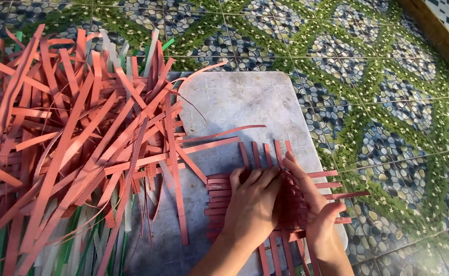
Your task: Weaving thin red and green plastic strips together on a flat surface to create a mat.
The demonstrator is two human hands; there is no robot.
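Pressing flat, the left hand (252,204) pinned the woven mat (280,204) of red strips near the grey board's (234,99) right edge, grasping nothing, while the right hand (314,204) pinched a strip. Lifting either palm risked loose weavers sliding apart, since nothing locked the edges.
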